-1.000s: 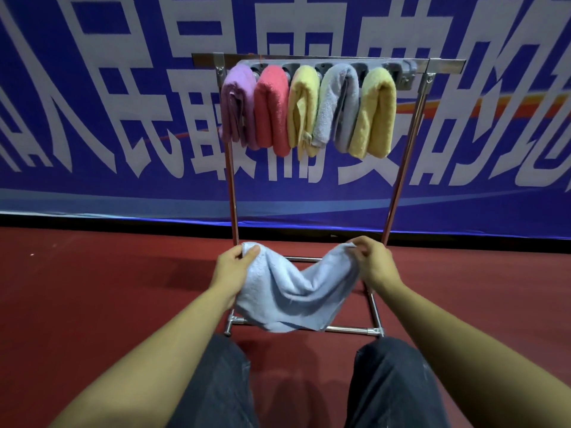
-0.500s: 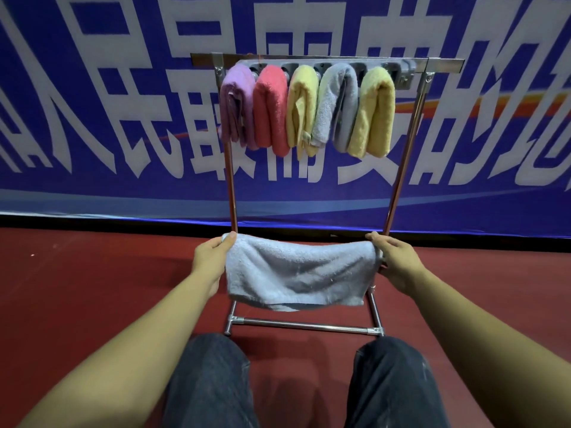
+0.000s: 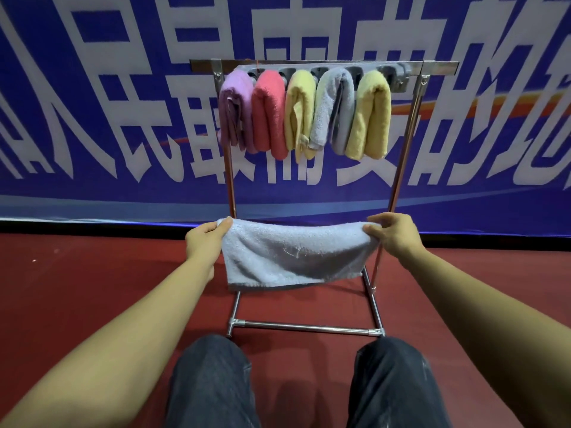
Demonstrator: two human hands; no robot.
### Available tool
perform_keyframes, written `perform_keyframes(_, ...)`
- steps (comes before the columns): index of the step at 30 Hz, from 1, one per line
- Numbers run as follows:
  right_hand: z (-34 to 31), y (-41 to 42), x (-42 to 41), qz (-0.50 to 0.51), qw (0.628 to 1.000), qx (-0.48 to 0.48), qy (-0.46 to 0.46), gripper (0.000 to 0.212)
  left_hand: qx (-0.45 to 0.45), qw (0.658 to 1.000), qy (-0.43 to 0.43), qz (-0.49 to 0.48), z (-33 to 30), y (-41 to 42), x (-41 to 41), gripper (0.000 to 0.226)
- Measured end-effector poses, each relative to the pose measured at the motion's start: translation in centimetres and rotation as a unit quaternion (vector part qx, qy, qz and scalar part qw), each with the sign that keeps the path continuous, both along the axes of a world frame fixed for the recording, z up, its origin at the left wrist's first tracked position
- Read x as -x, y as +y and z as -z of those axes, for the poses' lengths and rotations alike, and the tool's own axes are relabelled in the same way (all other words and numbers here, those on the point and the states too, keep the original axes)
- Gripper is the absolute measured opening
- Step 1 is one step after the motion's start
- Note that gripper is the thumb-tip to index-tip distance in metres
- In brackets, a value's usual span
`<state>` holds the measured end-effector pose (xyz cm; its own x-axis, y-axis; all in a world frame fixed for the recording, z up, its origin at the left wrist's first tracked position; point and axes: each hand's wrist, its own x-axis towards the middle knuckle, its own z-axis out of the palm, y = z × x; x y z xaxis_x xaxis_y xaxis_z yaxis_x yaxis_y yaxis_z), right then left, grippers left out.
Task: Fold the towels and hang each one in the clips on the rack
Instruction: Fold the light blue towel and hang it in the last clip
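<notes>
Six towels (image 3: 293,254), one rack (image 3: 309,327).

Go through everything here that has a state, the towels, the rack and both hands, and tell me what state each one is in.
light blue towel: folded over, held stretched between both hands, not clipped
left hand: grips the towel's left end
right hand: grips the towel's right end
purple towel: folded, hanging from the rack
pink towel: folded, hanging
pale yellow towel: folded, hanging
grey towel: folded, hanging
yellow towel: folded, hanging
rack: upright
</notes>
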<state>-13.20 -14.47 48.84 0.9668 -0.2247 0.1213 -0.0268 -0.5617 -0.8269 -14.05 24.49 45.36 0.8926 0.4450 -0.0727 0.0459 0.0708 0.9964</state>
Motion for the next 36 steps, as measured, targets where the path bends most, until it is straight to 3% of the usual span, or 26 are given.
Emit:
perform_keyframes(4, 0.1, -0.1, -1.0, -0.034, 0.987, 0.141, 0.063, 0.023, -0.028, 0.999, 0.013, 0.012, -0.4, -0.3, -0.2, 0.026)
perform_keyframes(6, 0.3, -0.1, -1.2, -0.041, 0.987, 0.126, 0.086, 0.021, -0.049, 0.999, 0.017, 0.014, -0.3, -0.5, -0.3, 0.020)
perform_keyframes(10, 0.8, -0.5, -0.8, -0.038, 0.992, -0.011, 0.118, 0.025, -0.095, 0.994, 0.033, 0.042, 0.0, 0.0, -0.5, 0.032)
perform_keyframes(15, 0.8, -0.7, -0.4, -0.078, 0.985, 0.071, 0.133, 0.030, -0.171, 0.982, 0.042, 0.066, 0.5, 0.5, -0.6, 0.031)
perform_keyframes(22, 0.5, -0.9, -0.1, -0.118, 0.976, 0.073, 0.169, 0.056, -0.136, 0.988, 0.044, 0.058, 0.3, 0.6, -0.1, 0.018)
perform_keyframes(27, 0.0, -1.5, 0.0, -0.190, 0.958, 0.075, 0.200, 0.052, -0.165, 0.982, 0.021, 0.084, 0.3, 0.6, 0.4, 0.003)
perform_keyframes(32, -0.4, -1.6, -0.2, -0.209, 0.945, 0.143, 0.209, 0.049, -0.235, 0.956, 0.039, 0.169, -0.5, 0.8, 0.8, 0.012)
perform_keyframes(34, -0.5, -1.6, -0.2, -0.211, 0.935, 0.191, 0.214, 0.040, -0.309, 0.927, 0.062, 0.202, -1.0, 1.1, 0.8, 0.021)
perform_keyframes(36, -0.3, -1.8, -0.3, -0.207, 0.926, 0.229, 0.218, 0.045, -0.389, 0.890, 0.083, 0.221, -1.4, 1.1, 0.9, 0.033)
